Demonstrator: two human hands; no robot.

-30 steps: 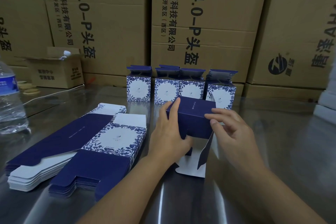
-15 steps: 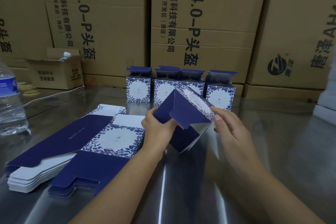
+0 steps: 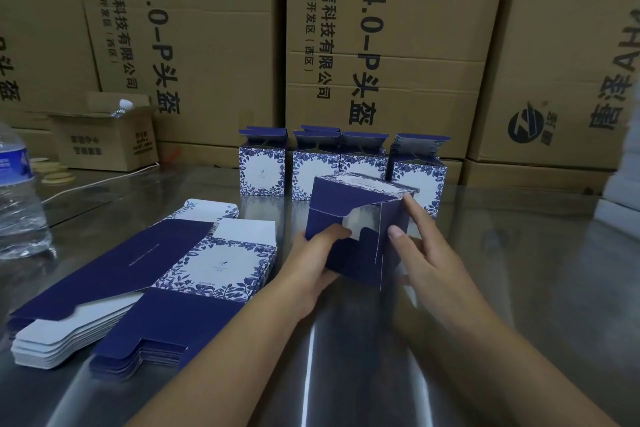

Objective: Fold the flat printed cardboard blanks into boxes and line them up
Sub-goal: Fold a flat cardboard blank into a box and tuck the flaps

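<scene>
Half-folded box point(image 3: 346, 208): centre of the frame, tilted between both hands; smooth navy card, white inside, blue floral print on its top face, end flaps not closed.
Left hand point(image 3: 311, 263): thumb and fingers clamped on the box's lower left edge.
Right hand point(image 3: 426, 253): thumb and fingers pinch the right-hand flap.
Flat blanks point(image 3: 145, 274): lower left, two fanned stacks, navy and floral panels; small print unreadable.
Finished boxes point(image 3: 262, 172): upright row just behind, top flaps open.
Table point(image 3: 519, 288): shiny steel.
Cartons point(image 3: 398, 28): brown corrugated wall across the top, printed "AH4.0-P" beside Chinese characters.
Water bottle point(image 3: 17, 198): left edge, clear plastic, blue label.
</scene>
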